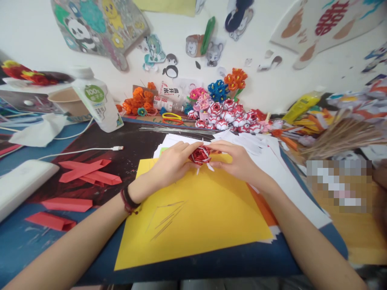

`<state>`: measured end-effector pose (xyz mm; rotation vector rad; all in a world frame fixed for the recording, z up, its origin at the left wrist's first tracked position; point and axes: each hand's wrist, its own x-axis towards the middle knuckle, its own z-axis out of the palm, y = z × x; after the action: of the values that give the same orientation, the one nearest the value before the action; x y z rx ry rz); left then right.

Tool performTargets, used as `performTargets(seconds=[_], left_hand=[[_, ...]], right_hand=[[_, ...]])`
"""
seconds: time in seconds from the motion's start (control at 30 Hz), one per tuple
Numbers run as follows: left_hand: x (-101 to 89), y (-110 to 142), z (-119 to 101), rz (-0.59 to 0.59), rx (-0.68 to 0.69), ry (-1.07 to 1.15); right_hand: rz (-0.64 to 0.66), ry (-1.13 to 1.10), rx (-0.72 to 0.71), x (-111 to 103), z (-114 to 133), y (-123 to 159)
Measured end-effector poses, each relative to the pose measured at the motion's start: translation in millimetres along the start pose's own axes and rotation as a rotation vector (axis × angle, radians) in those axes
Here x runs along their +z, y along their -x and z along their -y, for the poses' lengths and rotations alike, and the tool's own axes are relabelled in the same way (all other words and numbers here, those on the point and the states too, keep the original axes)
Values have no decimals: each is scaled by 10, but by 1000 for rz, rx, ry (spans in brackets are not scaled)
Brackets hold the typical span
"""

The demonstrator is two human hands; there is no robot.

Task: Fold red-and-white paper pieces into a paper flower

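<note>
Between my two hands is a red and white paper flower (200, 155), held just above a yellow sheet of paper (193, 217). My left hand (173, 163) grips its left side with the fingers closed round it. On the other side, the thumb and fingertips of my right hand (234, 161) pinch the flower's edge. Small white pointed tips stick out below the bloom. Pencil lines mark the yellow sheet, and white sheets (287, 181) lie beneath it to the right.
Folded red paper strips (87, 171) lie at the left, near a white cable (75, 153) and a white bottle (98, 100). Several finished red and white flowers (226, 114) are heaped at the back. Thin sticks (341, 133) stand at the right.
</note>
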<state>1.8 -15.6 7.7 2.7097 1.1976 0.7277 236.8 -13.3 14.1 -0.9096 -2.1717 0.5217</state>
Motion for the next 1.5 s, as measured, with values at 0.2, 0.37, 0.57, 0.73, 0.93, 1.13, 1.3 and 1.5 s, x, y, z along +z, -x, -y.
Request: performTargets(seconds=[0.2,0.37,0.57,0.73,0.93,1.13,1.3,1.5], left_hand=[[13,3,-32,15,-16,43],[18,8,-18,3,-46,82],[22,5,-13,-73,-28,174],[46,9,-33,-90,-43,151],[57,-2,-6,20,-109,28],[49,-27,70,88,-44,-76],[-141,-31,54,83,64,-193],[-308,10,-23,47,351,-482]], right_hand=[[-73,25,-29,5,-37,27],[-131,60,-77,49,-50,43],[-154,111,-109,102,33,51],[-138,109,-104,110,48,57],[-5,102,-20,111,-67,29],[46,120,58,146,-167,27],[-28,219,90,86,-166,34],[-197,334,49,23,28,55]])
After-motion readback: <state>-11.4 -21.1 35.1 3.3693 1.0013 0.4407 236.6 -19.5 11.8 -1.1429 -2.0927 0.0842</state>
